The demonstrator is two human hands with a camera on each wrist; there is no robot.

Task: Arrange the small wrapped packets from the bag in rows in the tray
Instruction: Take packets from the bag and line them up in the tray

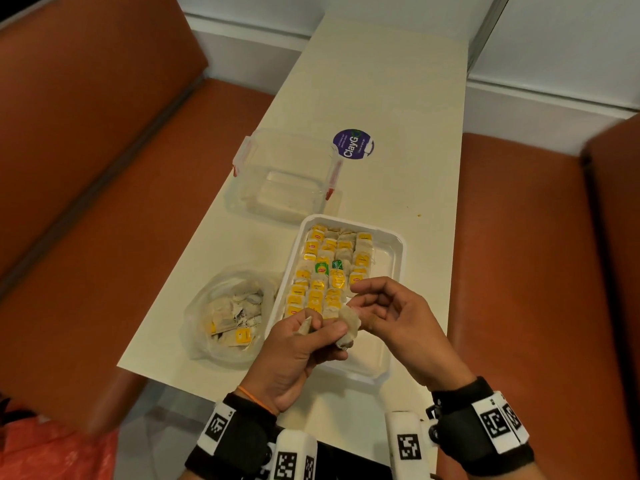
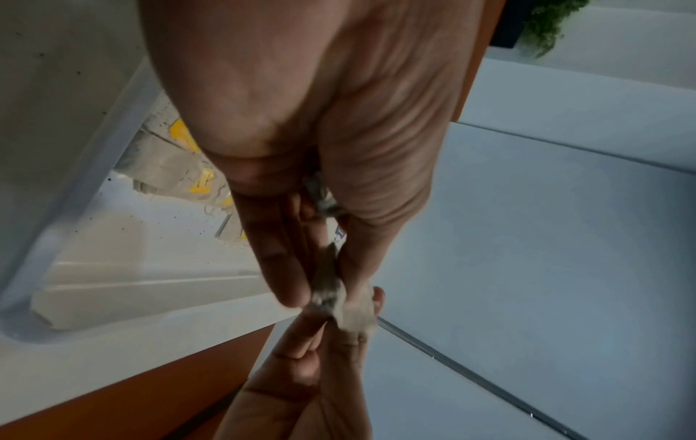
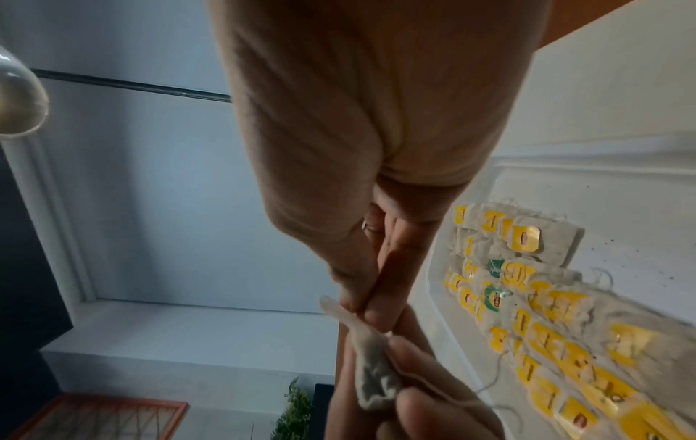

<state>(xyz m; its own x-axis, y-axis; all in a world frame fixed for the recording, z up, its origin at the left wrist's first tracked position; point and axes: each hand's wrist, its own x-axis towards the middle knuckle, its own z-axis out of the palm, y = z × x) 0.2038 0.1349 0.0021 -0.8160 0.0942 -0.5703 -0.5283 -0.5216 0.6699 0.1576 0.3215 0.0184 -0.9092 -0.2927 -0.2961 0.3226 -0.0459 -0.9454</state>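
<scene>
One packet [image 1: 348, 326] is up in the air between your hands, over the near end of the tray [image 1: 394, 258]. Your left hand [image 1: 294, 355] pinches it between thumb and curled fingers; your right hand [image 1: 398, 323] pinches its other end with thumb and forefinger, the rest of its fingers loosely bent. Head view: palms face each other, wrists low at the counter [image 1: 381, 98] edge. Packets in rows [image 1: 329, 271] fill the tray's far and left part, mostly yellow tags, two green; the right strip and near end are bare. The bag [image 1: 225, 317] sits just left of the tray, open, with loose packets inside. A clear container [image 1: 287, 174] stands beyond the tray, near a round sticker [image 1: 353, 143]. Only the right wrist view shows a thin string [image 3: 444, 390] trailing off the held packet. The left wrist view shows the packet crumpled between both hands' fingertips [image 2: 290, 285].
</scene>
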